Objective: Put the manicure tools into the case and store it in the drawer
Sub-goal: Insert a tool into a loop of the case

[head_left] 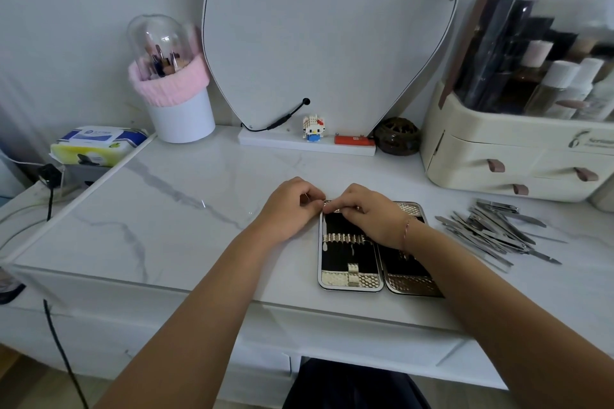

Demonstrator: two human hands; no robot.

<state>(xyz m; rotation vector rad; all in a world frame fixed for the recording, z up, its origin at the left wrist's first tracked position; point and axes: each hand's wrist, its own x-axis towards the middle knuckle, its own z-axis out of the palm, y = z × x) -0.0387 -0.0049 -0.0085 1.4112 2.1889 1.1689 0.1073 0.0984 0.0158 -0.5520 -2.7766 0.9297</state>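
Surface: white marble-look table (166,209), hard and smooth, so metal will probably slide on it easily.
Grip: both hands meet at the far edge of the case (352,280). The left hand (292,206) pinches narrowly what looks like a thin tool (307,197). The right hand (368,216) has its fingertips curled on the case's far band. I cannot tell if they also touch the tool.
Case: it lies open and flat in two halves, running from under the grip toward the person. One slim tool (324,242) already sits at its left side, under the loop strip (345,238).
Handling: the tools look light, stiff, slippery and pointed, so I judge it best to take each one by its middle. The case seems rigid; once closed, hold it by the long sides.
Pile: the loose tools (495,229) lie in a crossed heap to the right of the grip, apart from the case. They can snag on one another.
Edges: the near end of the case lies close to the front edge of the table.
Room: there is wide bare table to the left of the grip.
Drawers: the organizer (498,156) stands beyond the pile, and its drawers are shut. Which drawer is meant, I cannot tell.
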